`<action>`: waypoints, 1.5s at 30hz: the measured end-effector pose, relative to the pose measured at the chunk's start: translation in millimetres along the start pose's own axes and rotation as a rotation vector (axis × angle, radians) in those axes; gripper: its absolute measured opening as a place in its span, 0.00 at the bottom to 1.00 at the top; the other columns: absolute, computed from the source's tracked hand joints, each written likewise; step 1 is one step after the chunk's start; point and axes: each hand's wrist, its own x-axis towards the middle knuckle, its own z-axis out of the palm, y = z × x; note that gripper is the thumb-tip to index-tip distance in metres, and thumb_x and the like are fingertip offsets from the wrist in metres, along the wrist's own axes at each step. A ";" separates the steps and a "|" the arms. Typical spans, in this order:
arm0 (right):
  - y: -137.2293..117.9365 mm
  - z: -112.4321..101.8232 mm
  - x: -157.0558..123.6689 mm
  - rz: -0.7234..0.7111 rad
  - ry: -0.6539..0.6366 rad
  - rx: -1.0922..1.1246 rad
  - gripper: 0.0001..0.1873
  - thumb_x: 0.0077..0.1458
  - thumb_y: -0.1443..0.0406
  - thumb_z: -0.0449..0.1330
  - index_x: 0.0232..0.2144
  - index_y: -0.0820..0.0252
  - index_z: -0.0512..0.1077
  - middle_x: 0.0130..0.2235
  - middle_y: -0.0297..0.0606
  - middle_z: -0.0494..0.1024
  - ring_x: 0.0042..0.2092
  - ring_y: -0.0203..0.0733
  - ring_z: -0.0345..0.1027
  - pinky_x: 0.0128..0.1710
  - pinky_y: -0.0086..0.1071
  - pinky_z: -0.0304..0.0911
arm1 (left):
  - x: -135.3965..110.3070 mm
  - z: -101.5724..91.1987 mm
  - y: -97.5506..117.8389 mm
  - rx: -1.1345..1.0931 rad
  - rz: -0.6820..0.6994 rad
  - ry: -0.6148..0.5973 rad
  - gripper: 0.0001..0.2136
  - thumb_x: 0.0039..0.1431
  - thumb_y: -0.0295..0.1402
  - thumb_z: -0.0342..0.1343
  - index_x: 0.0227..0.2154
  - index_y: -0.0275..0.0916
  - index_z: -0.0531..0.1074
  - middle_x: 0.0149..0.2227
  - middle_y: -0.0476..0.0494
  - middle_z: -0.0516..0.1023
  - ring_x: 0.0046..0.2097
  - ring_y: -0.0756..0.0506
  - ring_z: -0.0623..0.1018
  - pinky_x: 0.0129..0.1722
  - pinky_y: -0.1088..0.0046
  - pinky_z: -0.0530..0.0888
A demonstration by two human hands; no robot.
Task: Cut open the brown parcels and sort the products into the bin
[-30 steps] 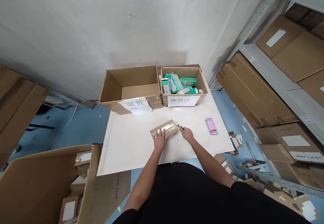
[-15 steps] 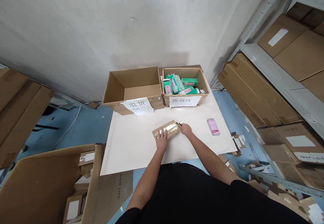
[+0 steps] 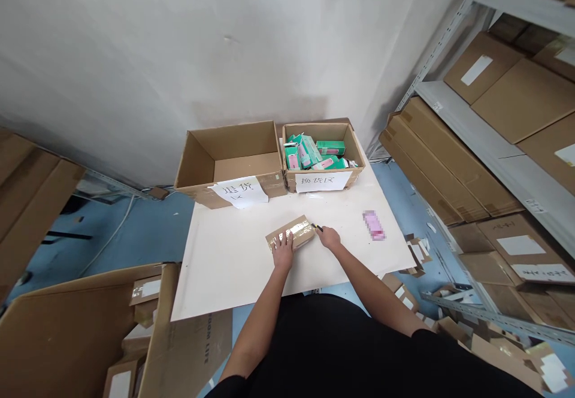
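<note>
A small brown cardboard parcel [image 3: 294,230] sealed with shiny clear tape lies in the middle of the white table [image 3: 224,266]. My left hand [image 3: 283,250] rests flat on its near left end, fingers spread. My right hand [image 3: 329,237] is closed round a small black and yellow cutter [image 3: 317,227], whose tip sits at the parcel's right end.
At the table's back stand an empty labelled carton [image 3: 233,158] and a labelled carton [image 3: 321,152] of green and pink boxes. A pink item [image 3: 374,225] lies to the right. Metal shelving [image 3: 494,140] with cartons is at right; an open carton [image 3: 81,326] of parcels stands on the floor at left.
My right hand with the cutter drew close to the parcel's right end, then eased slightly back. My left hand stays on the parcel. The view shifted a little.
</note>
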 end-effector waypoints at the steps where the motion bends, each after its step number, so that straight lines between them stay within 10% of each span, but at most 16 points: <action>1: 0.9 -1.6 1.9 -0.001 0.019 0.008 0.25 0.75 0.49 0.46 0.51 0.58 0.75 0.49 0.49 0.83 0.50 0.50 0.78 0.40 0.32 0.65 | -0.5 0.5 -0.5 0.002 0.002 0.001 0.31 0.72 0.42 0.50 0.75 0.48 0.55 0.76 0.39 0.55 0.76 0.29 0.53 0.70 0.42 0.59; 10: -9.8 -8.5 23.6 -0.031 -0.123 0.139 0.22 0.74 0.51 0.48 0.46 0.60 0.74 0.36 0.39 0.83 0.24 0.37 0.75 0.30 0.29 0.62 | -2.9 -0.1 -5.0 -0.046 0.017 -0.027 0.30 0.72 0.41 0.49 0.74 0.48 0.55 0.77 0.39 0.53 0.76 0.29 0.52 0.71 0.41 0.57; 28: 22.0 -4.3 -3.4 -0.065 -0.234 0.239 0.18 0.70 0.51 0.57 0.40 0.60 0.73 0.24 0.31 0.74 0.17 0.35 0.66 0.25 0.29 0.60 | -12.8 0.7 -12.1 -0.034 0.069 -0.038 0.31 0.70 0.39 0.51 0.74 0.51 0.55 0.77 0.41 0.52 0.76 0.29 0.51 0.72 0.42 0.56; 37: 41.8 23.9 -12.0 -0.090 -0.190 0.369 0.17 0.70 0.52 0.56 0.35 0.58 0.70 0.21 0.27 0.69 0.17 0.34 0.64 0.24 0.27 0.58 | -15.4 -17.5 -11.3 -0.034 0.060 -0.038 0.31 0.69 0.39 0.54 0.73 0.51 0.58 0.77 0.41 0.54 0.76 0.30 0.53 0.71 0.43 0.59; 45: 20.0 93.2 -20.9 0.094 -0.030 0.824 0.22 0.64 0.43 0.59 0.40 0.53 0.65 0.25 0.28 0.72 0.24 0.39 0.71 0.25 0.28 0.65 | 4.0 -37.0 -52.5 -0.168 -0.025 0.094 0.29 0.72 0.44 0.44 0.73 0.45 0.58 0.76 0.37 0.55 0.74 0.32 0.59 0.64 0.52 0.69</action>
